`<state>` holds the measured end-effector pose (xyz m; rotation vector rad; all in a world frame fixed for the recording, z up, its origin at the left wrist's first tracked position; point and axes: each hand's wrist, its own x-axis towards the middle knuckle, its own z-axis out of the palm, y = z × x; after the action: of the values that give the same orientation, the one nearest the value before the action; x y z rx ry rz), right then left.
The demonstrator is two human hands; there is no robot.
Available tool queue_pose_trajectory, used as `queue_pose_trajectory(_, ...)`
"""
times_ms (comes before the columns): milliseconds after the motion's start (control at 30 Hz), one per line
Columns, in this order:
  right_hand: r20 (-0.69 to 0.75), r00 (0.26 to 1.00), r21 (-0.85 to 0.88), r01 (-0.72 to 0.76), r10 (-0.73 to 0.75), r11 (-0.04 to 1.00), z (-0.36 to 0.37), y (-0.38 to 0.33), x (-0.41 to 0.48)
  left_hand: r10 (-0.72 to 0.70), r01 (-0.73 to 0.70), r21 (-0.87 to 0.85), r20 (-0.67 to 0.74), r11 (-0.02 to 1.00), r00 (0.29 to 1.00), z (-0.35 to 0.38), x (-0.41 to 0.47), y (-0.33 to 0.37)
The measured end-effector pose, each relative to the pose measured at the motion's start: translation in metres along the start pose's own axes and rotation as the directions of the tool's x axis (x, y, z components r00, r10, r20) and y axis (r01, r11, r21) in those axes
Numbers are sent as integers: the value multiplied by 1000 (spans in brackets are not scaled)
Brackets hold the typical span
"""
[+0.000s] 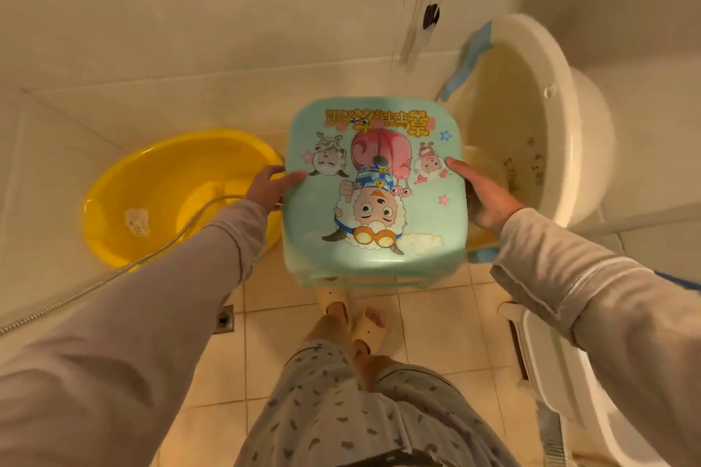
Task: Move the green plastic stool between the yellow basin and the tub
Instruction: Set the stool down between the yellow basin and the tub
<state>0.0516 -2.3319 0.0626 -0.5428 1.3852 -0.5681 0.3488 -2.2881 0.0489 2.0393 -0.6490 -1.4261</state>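
1. Stool (pixel 373 190) hangs between both hands above the tiled floor, over the gap between the yellow basin (pixel 170 193) on its left and the pale tub (pixel 538 117) on its right.
2. Left hand (pixel 267 188) and right hand (pixel 483 197) each clasp an opposite edge, equally near.
3. Its square green seat faces up, printed with cartoon sheep.

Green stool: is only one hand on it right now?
No. Both hands grip the green stool: the left hand on its left edge, the right hand on its right edge.
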Motion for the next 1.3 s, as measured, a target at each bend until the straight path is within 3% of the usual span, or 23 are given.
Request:
queue_pose_trajectory(600,-55,997,-113,-58,52,992,11,-37,113,-131,131,-3,45,991,990,13,112,51)
queue_pose_trajectory(733,-45,996,-226,-91,83,970,6,-35,139,-198,200,-43,48,979,979,24,137,45)
queue_pose_trajectory(1033,40,993,-245,-99,112,965,-9,-6,252,-239,236,-68,-28,969,971,59,219,5)
queue_pose_trajectory(1200,25,992,-280,-111,123,954,-13,9,309,-326,323,-145,6,935,945,71,258,-13)
queue_pose_trajectory(1300,24,992,-279,-115,126,954,-13,14,334,-337,343,-89,73,935,939,75,277,-25)
